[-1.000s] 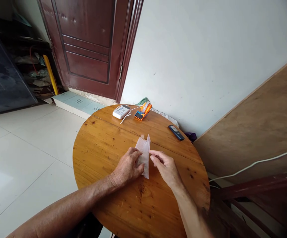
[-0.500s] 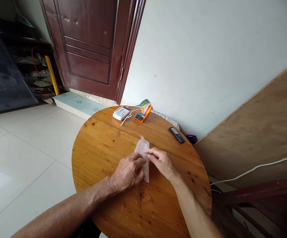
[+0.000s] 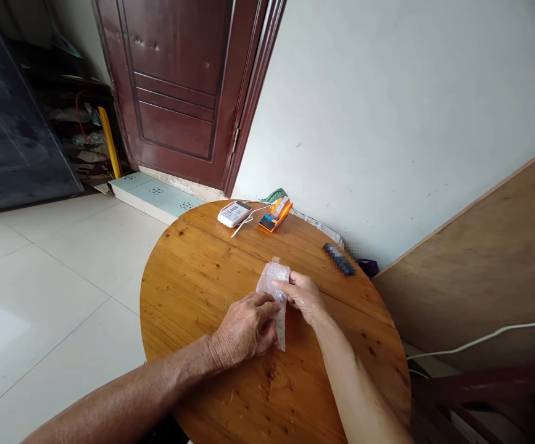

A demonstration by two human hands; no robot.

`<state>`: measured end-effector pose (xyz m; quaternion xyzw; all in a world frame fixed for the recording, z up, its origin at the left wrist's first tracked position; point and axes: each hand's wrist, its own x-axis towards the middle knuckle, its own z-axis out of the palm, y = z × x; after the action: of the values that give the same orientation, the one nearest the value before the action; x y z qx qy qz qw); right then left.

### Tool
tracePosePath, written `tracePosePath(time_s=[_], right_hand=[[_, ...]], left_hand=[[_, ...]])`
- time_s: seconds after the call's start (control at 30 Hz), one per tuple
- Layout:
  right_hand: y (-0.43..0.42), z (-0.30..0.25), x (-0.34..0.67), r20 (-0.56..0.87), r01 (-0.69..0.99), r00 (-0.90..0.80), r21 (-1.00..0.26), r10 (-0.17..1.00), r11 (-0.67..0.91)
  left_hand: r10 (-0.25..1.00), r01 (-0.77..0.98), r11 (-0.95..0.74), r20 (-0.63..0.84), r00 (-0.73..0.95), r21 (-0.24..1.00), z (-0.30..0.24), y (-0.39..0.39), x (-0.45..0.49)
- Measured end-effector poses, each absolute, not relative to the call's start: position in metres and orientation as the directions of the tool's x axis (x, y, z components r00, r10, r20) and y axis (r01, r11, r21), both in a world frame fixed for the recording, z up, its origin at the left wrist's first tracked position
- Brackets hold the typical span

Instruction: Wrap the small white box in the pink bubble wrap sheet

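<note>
Lying under the flat, unclenched left hand [image 3: 244,327], bubble wrap [image 3: 271,275] pinched by the right hand [image 3: 302,296].

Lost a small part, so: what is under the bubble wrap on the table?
Wooden table shows around the bubble wrap; left hand and right hand hide the rest.

- Left hand [image 3: 244,330]: palm down, fingers stretched forward and a little spread, pressing flat.
- Left forearm: bare, enters from lower left and runs diagonally up; wrist straight.
- Right hand [image 3: 305,296]: knuckles up, fingers curled, thumb and forefinger pinched together.
- Right forearm: bare, rises from the bottom edge; wrist bent slightly inward.
- Hands close together, fingertips nearly meeting.
</note>
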<state>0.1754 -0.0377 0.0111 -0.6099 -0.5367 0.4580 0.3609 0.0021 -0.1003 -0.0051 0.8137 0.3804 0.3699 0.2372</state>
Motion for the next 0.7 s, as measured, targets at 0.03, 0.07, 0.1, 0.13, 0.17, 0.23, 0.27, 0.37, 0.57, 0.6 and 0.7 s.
tracePosePath(time_s=[0.03, 0.07, 0.1, 0.13, 0.17, 0.23, 0.27, 0.37, 0.57, 0.6, 0.7], right_hand=[[-0.037, 0.008, 0.174, -0.112, 0.313, 0.005, -0.944, 0.994, -0.108], [-0.037, 0.005, 0.173, -0.052, 0.314, 0.008, -0.948, 0.999, -0.052], [-0.037, 0.004, 0.173, 0.002, 0.327, 0.009, -0.945, 1.000, -0.001], [-0.038, 0.004, 0.173, 0.045, 0.350, 0.005, -0.936, 0.999, 0.040], [-0.040, 0.006, 0.173, 0.071, 0.374, -0.008, -0.925, 0.997, 0.069], [-0.045, 0.014, 0.173, 0.087, 0.409, -0.051, -0.907, 0.995, 0.100], [-0.048, 0.019, 0.173, 0.083, 0.418, -0.082, -0.902, 0.993, 0.109], [-0.063, 0.037, 0.171, 0.080, 0.473, -0.160, -0.868, 0.984, 0.148], [-0.091, 0.048, 0.165, 0.157, 0.550, -0.190, -0.800, 0.969, 0.238], [-0.095, 0.046, 0.164, 0.180, 0.551, -0.180, -0.796, 0.967, 0.251], [-0.106, 0.039, 0.164, 0.239, 0.565, -0.172, -0.771, 0.956, 0.295]], left_hand=[[0.797, 0.446, -0.593, 0.411, 0.442, 0.671, -0.005, -0.100, 0.002], [0.803, 0.450, -0.583, 0.394, 0.447, 0.677, -0.004, -0.100, 0.002], [0.811, 0.455, -0.569, 0.376, 0.448, 0.685, -0.004, -0.099, 0.002], [0.820, 0.459, -0.554, 0.359, 0.446, 0.694, -0.004, -0.099, 0.002], [0.828, 0.462, -0.540, 0.345, 0.442, 0.704, -0.004, -0.099, 0.002], [0.842, 0.464, -0.516, 0.327, 0.429, 0.720, -0.004, -0.099, 0.002], [0.848, 0.469, -0.508, 0.325, 0.419, 0.723, -0.005, -0.100, 0.003], [0.873, 0.524, -0.480, 0.322, 0.366, 0.704, -0.006, -0.102, 0.003], [0.936, 0.623, -0.349, 0.291, 0.198, 0.700, -0.007, -0.104, 0.001], [0.940, 0.621, -0.335, 0.297, 0.168, 0.709, -0.008, -0.103, 0.001], [0.924, 0.563, -0.371, 0.355, 0.142, 0.739, -0.011, -0.099, 0.000]])
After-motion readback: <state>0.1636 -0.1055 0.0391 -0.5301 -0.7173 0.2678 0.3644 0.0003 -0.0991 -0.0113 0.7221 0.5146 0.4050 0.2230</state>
